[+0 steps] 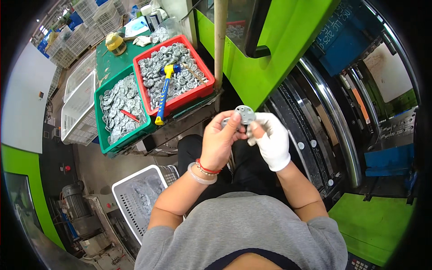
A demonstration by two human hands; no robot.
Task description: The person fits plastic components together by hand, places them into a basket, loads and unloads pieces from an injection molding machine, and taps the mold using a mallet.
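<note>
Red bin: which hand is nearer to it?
Left. The left hand is below and right of the red bin in view; the right hand is farther right.

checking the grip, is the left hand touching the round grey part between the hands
Touching. The head view shows the left hand holding the round grey part, its thumb over the part's left edge, no gap showing.

I see a green table (104, 63) beyond and left of the left hand (219, 141). It carries a red bin (191, 96), a green bin (133, 137) and, farther off, a yellow jar (116, 45).
</note>
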